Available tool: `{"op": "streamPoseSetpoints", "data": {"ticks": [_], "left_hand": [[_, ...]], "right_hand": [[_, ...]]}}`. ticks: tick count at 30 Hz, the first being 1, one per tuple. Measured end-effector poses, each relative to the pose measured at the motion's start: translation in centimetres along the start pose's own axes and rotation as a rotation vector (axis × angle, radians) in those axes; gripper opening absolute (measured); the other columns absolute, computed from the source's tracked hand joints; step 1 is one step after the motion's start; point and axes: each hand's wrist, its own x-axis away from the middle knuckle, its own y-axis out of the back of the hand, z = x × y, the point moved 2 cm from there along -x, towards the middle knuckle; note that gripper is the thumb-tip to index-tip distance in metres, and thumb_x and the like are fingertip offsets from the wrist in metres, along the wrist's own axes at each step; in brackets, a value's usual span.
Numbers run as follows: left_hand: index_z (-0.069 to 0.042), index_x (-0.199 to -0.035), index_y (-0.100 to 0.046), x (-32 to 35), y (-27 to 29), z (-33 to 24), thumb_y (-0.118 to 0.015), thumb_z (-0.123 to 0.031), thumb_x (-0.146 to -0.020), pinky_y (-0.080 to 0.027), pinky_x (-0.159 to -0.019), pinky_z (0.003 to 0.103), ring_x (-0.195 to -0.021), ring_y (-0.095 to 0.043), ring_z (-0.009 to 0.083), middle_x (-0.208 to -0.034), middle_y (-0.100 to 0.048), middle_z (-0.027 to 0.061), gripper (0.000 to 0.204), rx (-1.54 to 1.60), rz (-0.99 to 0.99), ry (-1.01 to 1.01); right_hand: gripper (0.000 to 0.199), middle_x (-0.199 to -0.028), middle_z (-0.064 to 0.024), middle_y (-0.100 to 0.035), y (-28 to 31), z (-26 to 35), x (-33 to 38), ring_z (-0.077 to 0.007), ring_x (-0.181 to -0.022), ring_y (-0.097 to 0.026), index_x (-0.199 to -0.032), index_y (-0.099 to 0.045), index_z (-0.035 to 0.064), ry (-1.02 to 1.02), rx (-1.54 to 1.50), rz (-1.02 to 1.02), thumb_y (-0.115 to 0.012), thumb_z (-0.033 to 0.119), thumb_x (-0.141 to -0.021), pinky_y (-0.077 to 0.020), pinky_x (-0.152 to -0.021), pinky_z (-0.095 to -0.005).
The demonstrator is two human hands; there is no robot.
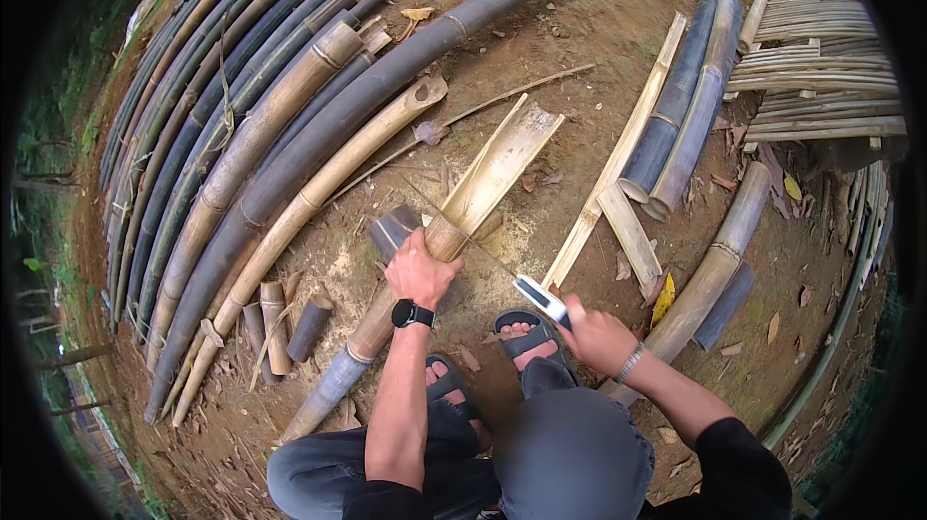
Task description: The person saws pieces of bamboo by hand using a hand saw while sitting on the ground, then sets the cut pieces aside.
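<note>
A bamboo pole (372,335) slants up from beside my left leg, its far end cut away to an open half-round trough (502,165). My left hand (422,271) is closed over the pole, just below where the trough begins. In my right hand (593,337) is the white and dark handle of a handsaw (539,298). Its thin blade crosses the pole at the trough's base, close to my left fingers; I cannot tell how deep it sits. A short dark bamboo piece (391,228) lies by the pole under my left hand, partly hidden.
Long bamboo poles (280,172) lie heaped on the left, with short offcuts (309,327) nearby. To the right are dark bamboo lengths (676,105), a split strip (618,158) and a thick pole (710,279). A slatted bamboo structure (821,66) stands far right. Pale sawdust (338,279) covers the ground.
</note>
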Motion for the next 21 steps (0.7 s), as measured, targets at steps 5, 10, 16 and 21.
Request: {"op": "streamPoseSetpoints", "data": {"ticks": [5,10,16,21], "left_hand": [[-0.007,-0.124,-0.066,-0.8,1.3,1.0,-0.081,-0.048,-0.062,-0.056,-0.087,0.043,-0.099,-0.071,0.0336,-0.114,-0.072,0.019,0.075,0.017,0.048,0.056],[-0.006,-0.122,-0.064,-0.2,-0.1,0.1,-0.081,-0.044,-0.064,-0.056,-0.089,0.044,-0.102,-0.07,0.0349,-0.116,-0.07,0.0196,0.072,0.017,0.028,-0.003],[-0.006,-0.125,-0.063,0.4,0.3,0.6,-0.081,-0.045,-0.063,-0.056,-0.089,0.045,-0.101,-0.07,0.0355,-0.114,-0.071,0.0196,0.075,-0.014,0.015,0.007],[-0.009,-0.115,-0.07,-0.2,-0.1,1.7,-0.08,-0.048,-0.06,-0.056,-0.085,0.043,-0.092,-0.072,0.0341,-0.098,-0.075,0.0184,0.069,0.035,0.031,0.045]], "right_hand": [[0.034,-0.074,-0.0256,-0.066,-0.6,-0.2,3.6,-0.0469,-0.069,-0.067,-0.117,-0.042,0.0007,0.055,-0.031,-0.027,-0.054,0.027,-0.1,-0.0543,-0.059,-0.0562],[0.041,-0.081,-0.0285,-0.068,-1.4,0.3,-3.6,-0.0469,-0.075,-0.069,-0.12,-0.04,0.0016,0.077,0.009,-0.052,-0.057,0.033,-0.099,-0.056,-0.062,-0.0547],[0.038,-0.077,-0.0272,-0.067,-0.6,0.0,4.2,-0.0476,-0.071,-0.067,-0.119,-0.041,-0.0003,0.012,-0.044,0.0,-0.055,0.029,-0.1,-0.0545,-0.062,-0.0564],[0.045,-0.081,-0.0258,-0.068,-1.9,1.1,-3.3,-0.0467,-0.076,-0.069,-0.127,-0.038,-0.0004,0.043,-0.048,-0.007,-0.053,0.033,-0.101,-0.0563,-0.065,-0.0541]]}}
